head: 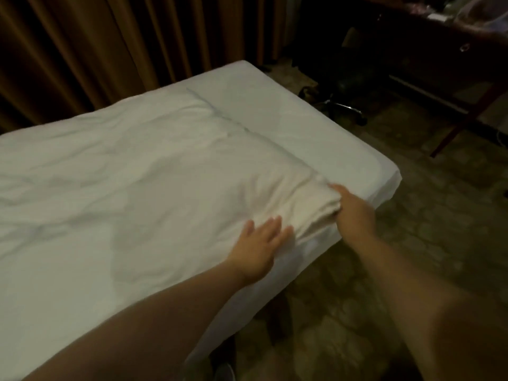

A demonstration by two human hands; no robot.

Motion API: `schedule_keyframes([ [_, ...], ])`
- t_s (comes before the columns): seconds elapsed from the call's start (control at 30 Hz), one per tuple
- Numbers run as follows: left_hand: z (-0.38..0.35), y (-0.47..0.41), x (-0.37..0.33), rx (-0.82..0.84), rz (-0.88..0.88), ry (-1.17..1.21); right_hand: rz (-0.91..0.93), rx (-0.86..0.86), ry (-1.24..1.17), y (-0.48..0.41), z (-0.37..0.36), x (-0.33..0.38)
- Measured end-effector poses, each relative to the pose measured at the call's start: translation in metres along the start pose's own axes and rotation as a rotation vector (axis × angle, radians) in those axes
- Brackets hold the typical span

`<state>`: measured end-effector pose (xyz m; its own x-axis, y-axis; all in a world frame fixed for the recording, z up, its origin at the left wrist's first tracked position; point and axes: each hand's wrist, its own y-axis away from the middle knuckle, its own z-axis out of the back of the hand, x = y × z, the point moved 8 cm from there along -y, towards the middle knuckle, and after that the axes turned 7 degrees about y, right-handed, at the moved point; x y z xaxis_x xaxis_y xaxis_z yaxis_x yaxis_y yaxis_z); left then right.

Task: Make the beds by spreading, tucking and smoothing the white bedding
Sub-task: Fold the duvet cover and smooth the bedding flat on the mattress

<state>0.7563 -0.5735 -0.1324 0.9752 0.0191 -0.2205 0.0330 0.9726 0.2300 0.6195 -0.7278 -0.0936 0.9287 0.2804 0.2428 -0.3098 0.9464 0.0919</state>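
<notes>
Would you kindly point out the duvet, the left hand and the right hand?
duvet (132, 166): head view, its wrinkled middle.
left hand (257, 247): head view, back of the hand, flat on the duvet.
right hand (354, 213): head view, back of the hand, gripping the duvet corner.

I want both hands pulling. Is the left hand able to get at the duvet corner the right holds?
Probably yes: the left hand lies flat on the duvet just beside that corner, with nothing between.

Resting the left hand (257, 246) flat on the white duvet (137, 174). Gripping its bunched corner with the right hand (354, 213).
</notes>
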Motion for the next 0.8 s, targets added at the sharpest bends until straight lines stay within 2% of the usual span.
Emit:
schedule_keyframes([
  [0.07,-0.023,0.019,0.007,0.068,0.07,0.039,0.085,0.144,0.313,0.008,-0.041,-0.007],
  [0.13,-0.027,0.032,0.031,0.053,0.203,0.025,0.242,0.209,0.462,0.007,-0.064,0.019],
  [0.2,-0.012,0.039,0.05,0.023,0.325,-0.024,0.524,0.168,0.489,0.008,-0.066,0.071],
  [0.27,0.006,0.041,0.054,-0.005,0.434,-0.061,0.716,0.099,0.466,0.019,-0.054,0.115],
  [0.37,0.027,0.04,0.039,-0.064,0.588,-0.016,0.767,0.071,0.433,0.038,-0.037,0.138],
  [0.6,0.057,0.063,0.003,-0.223,0.857,0.108,0.796,0.066,0.419,0.041,-0.001,0.14],
  [0.7,0.095,0.066,0.007,-0.324,0.946,0.175,0.787,0.022,0.361,0.027,0.027,0.164],
  [0.8,0.144,0.053,0.003,-0.435,0.957,0.232,0.786,-0.026,0.267,0.016,0.056,0.18],
])
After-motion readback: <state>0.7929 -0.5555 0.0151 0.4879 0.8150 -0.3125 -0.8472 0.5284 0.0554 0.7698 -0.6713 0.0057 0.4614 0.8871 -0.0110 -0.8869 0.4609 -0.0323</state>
